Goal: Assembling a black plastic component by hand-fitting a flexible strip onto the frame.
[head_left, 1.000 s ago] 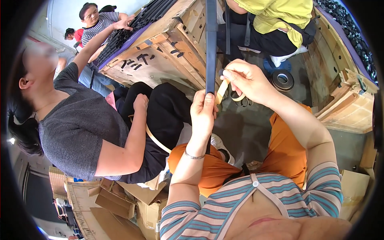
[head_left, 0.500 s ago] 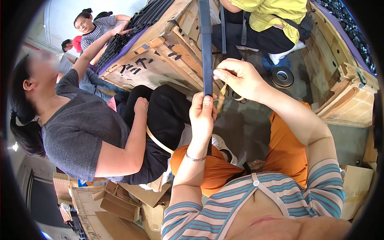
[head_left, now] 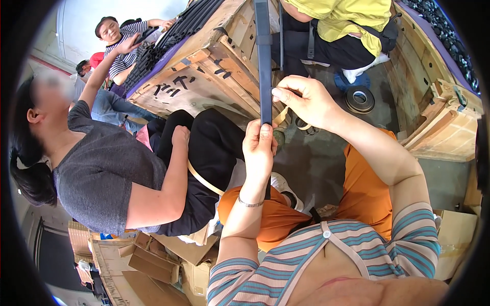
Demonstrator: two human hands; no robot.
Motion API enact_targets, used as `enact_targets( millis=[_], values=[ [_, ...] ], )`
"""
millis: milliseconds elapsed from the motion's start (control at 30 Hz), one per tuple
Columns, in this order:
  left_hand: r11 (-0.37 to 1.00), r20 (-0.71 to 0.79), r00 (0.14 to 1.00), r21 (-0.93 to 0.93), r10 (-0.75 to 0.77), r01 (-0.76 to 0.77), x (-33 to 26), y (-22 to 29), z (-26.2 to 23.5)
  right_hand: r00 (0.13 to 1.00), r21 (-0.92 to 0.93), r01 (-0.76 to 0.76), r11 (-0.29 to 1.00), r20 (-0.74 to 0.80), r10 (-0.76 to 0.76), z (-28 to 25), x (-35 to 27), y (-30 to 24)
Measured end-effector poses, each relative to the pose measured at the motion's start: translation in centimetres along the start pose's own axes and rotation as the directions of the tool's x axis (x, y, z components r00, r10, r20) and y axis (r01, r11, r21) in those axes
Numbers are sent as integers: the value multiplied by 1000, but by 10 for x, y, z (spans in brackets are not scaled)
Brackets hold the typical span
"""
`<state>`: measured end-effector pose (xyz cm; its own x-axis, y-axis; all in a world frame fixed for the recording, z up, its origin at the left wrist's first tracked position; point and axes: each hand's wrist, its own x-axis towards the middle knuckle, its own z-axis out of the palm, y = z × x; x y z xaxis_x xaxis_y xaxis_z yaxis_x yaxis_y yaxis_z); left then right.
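Note:
A long, flat, dark bar [head_left: 264, 71] with a collar part way up stands nearly upright in front of me. My left hand [head_left: 258, 145] is closed round its lower part, thumb lying along the front. Higher up, at the bar's right side, my right hand [head_left: 306, 102] pinches with thumb and forefinger. A narrow yellowish strip [head_left: 281, 116] hangs beneath those fingertips, beside the bar; its upper end is hidden, and I cannot tell whether the right fingers grip the strip or the bar's edge.
A co-worker in grey [head_left: 107, 168] sits close at my left. Ahead stands a wooden crate [head_left: 189, 84] topped with black tubes [head_left: 189, 23]. A person in yellow [head_left: 352, 20] sits beyond the bar. A tape roll [head_left: 360, 98] lies on the floor; cardboard boxes [head_left: 153, 260] sit behind left.
Both my hands stay almost in place; the yellowish strip has swung up and shows shorter. The grey-shirted co-worker's raised hand has drawn left from the tubes, with something dark at its fingers.

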<state>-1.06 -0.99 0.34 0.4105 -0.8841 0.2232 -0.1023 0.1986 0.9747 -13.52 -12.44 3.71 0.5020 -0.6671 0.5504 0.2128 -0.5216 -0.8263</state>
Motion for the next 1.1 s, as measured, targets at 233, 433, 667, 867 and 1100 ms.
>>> enact_targets(
  millis=[233,433,667,867,1100],
  values=[
    [996,-6,998,-61,-69,68,-3,8,4,1000,-4,18,1000,-2,-18,1,0,6],
    [1000,1,1000,-11,-29,29,-2,7,3,1000,12,7,1000,-9,-6,0,0,1],
    [999,9,1000,-29,-28,29,-3,5,2,1000,45,12,999,-10,-11,1,0,2],
    [1000,14,1000,-19,-20,20,-3,6,3,1000,26,11,1000,7,-11,-2,-1,2],
    [1000,16,1000,-12,0,0,-3,6,2,1000,38,-9,999,24,8,0,-1,4]
  ],
)
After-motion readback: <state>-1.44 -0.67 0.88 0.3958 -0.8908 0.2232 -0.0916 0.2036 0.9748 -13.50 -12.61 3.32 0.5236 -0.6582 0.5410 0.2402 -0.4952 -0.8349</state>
